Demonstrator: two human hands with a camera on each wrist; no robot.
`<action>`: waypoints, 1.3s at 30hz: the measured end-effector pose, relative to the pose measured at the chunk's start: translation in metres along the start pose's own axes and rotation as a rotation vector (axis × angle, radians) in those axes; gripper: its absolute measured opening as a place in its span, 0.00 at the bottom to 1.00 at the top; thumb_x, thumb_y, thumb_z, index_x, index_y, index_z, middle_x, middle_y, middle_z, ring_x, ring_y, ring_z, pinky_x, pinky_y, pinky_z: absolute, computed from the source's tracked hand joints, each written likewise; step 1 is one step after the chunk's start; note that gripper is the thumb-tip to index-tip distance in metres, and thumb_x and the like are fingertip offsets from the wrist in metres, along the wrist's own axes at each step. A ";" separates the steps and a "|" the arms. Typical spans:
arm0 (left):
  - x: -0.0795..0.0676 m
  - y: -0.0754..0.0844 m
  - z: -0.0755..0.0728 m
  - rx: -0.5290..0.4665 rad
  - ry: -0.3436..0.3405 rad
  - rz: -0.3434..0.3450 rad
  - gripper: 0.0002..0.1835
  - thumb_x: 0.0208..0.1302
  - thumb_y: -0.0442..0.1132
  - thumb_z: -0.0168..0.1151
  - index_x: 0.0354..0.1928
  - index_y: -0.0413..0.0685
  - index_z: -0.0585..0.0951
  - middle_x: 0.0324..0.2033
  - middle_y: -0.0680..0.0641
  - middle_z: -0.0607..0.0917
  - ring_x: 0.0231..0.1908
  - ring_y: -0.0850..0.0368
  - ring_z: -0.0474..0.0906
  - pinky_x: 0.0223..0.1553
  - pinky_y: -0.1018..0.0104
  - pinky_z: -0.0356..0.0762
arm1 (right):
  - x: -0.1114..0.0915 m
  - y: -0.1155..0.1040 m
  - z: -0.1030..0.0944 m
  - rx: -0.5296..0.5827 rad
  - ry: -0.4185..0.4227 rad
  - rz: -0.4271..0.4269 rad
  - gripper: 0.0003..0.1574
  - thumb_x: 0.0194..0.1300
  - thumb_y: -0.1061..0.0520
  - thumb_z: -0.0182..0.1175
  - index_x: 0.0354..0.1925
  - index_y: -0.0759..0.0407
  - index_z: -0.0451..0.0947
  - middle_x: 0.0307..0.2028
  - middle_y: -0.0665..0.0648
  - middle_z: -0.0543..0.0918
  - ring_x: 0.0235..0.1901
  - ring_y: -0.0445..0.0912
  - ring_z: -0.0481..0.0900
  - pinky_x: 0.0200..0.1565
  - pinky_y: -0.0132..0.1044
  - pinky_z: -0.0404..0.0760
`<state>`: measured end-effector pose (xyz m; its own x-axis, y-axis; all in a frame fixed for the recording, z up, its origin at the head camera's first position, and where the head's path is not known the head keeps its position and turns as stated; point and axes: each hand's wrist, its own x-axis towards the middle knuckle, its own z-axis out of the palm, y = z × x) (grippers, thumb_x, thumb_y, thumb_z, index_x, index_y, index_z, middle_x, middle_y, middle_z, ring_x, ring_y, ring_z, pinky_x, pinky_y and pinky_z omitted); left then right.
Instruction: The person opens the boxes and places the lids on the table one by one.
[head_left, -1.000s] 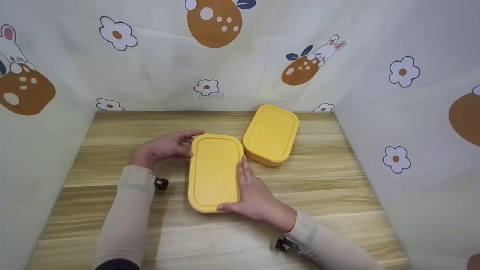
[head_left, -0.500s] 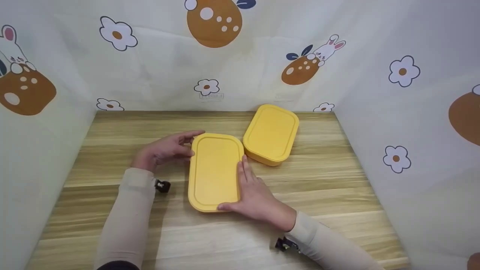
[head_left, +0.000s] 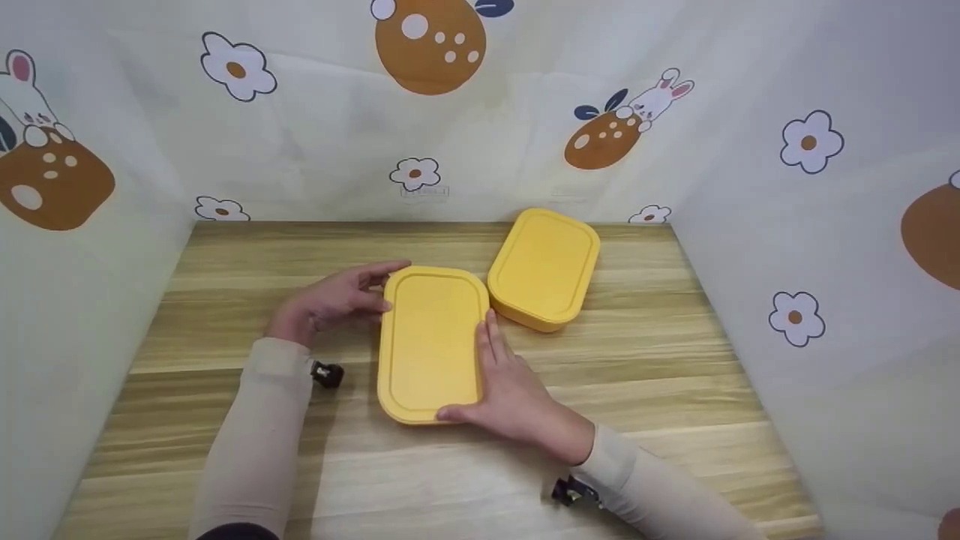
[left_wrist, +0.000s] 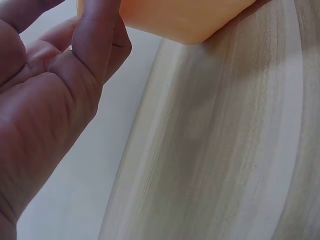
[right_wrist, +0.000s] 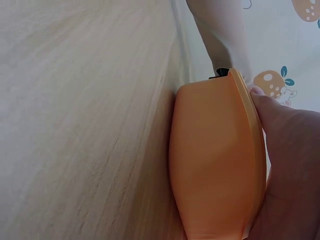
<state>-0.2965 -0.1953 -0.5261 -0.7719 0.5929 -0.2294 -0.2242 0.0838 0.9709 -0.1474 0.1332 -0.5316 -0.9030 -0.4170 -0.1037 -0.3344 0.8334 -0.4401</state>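
A yellow lunch box (head_left: 435, 345) with its lid on stands on the wooden table in the head view. At its far left corner my left hand (head_left: 337, 300) holds the box, index finger along the far edge and thumb at the left side. My right hand (head_left: 514, 397) grips the near right corner, fingers along the right side and thumb on the near edge of the lid. From the right wrist, the box wall (right_wrist: 210, 155) shows on the table, the lid rim (right_wrist: 250, 135) beside the thumb. The left wrist view catches only a lower corner of the box (left_wrist: 185, 22).
A second yellow lidded box (head_left: 544, 266) stands tilted in direction at the back right, right beside the first one's far right corner. Patterned cloth walls (head_left: 322, 150) enclose the wooden table (head_left: 645, 390) at the back and both sides.
Both hands keep their hold on the lunch box, which stays in place. The left forearm has shifted very slightly to the right.
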 end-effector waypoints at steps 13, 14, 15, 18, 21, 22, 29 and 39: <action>-0.003 0.000 -0.001 -0.020 -0.010 0.033 0.48 0.70 0.25 0.71 0.88 0.50 0.62 0.75 0.38 0.72 0.58 0.48 0.86 0.58 0.53 0.88 | -0.001 -0.003 -0.007 0.027 -0.007 0.004 0.98 0.51 0.05 0.63 0.89 0.62 0.29 0.88 0.61 0.24 0.86 0.63 0.44 0.79 0.63 0.61; -0.004 0.000 -0.002 -0.022 -0.008 0.033 0.48 0.70 0.25 0.72 0.88 0.51 0.63 0.76 0.38 0.72 0.58 0.47 0.87 0.58 0.52 0.87 | -0.001 -0.003 -0.008 0.031 -0.008 0.005 0.98 0.51 0.05 0.62 0.89 0.61 0.29 0.88 0.61 0.24 0.86 0.63 0.43 0.80 0.63 0.61; -0.005 0.000 -0.002 -0.021 -0.010 0.039 0.47 0.71 0.25 0.72 0.88 0.50 0.62 0.77 0.38 0.71 0.59 0.47 0.87 0.59 0.52 0.87 | -0.001 -0.003 -0.008 0.036 -0.009 0.006 0.98 0.51 0.05 0.62 0.89 0.61 0.28 0.88 0.61 0.23 0.86 0.63 0.43 0.80 0.63 0.60; -0.007 0.001 -0.004 -0.043 -0.010 0.038 0.46 0.72 0.25 0.70 0.88 0.52 0.63 0.78 0.39 0.71 0.59 0.47 0.87 0.60 0.50 0.87 | -0.002 -0.003 -0.009 0.044 -0.008 0.006 0.98 0.51 0.05 0.62 0.89 0.61 0.27 0.88 0.60 0.23 0.86 0.63 0.44 0.80 0.62 0.60; -0.009 0.003 -0.005 -0.052 -0.011 0.043 0.46 0.73 0.24 0.69 0.88 0.52 0.63 0.79 0.39 0.70 0.59 0.47 0.86 0.61 0.51 0.86 | -0.002 -0.002 -0.009 0.048 -0.012 0.005 0.99 0.51 0.05 0.62 0.89 0.61 0.26 0.88 0.59 0.22 0.86 0.64 0.46 0.80 0.62 0.62; -0.010 0.003 -0.005 -0.060 -0.007 0.041 0.46 0.73 0.24 0.69 0.88 0.53 0.63 0.78 0.40 0.70 0.60 0.47 0.86 0.61 0.51 0.86 | -0.002 -0.002 -0.009 0.049 -0.008 0.001 0.99 0.51 0.05 0.62 0.89 0.61 0.27 0.88 0.59 0.22 0.86 0.64 0.46 0.79 0.63 0.62; -0.012 0.006 -0.005 -0.073 -0.016 0.065 0.46 0.72 0.23 0.68 0.88 0.51 0.63 0.77 0.38 0.70 0.60 0.47 0.85 0.61 0.52 0.86 | -0.001 -0.001 -0.008 0.053 0.012 -0.002 1.00 0.50 0.05 0.65 0.89 0.62 0.28 0.88 0.60 0.23 0.86 0.63 0.45 0.79 0.63 0.62; -0.020 0.007 -0.008 -0.110 -0.057 0.100 0.47 0.72 0.20 0.64 0.88 0.49 0.60 0.78 0.37 0.70 0.57 0.48 0.87 0.59 0.52 0.87 | 0.000 -0.002 -0.009 0.076 0.007 0.010 1.01 0.50 0.05 0.65 0.89 0.61 0.25 0.88 0.59 0.21 0.86 0.62 0.44 0.81 0.61 0.60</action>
<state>-0.2872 -0.2126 -0.5149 -0.7593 0.6387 -0.1249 -0.2146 -0.0645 0.9746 -0.1489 0.1352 -0.5228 -0.9082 -0.4058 -0.1021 -0.3039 0.8073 -0.5059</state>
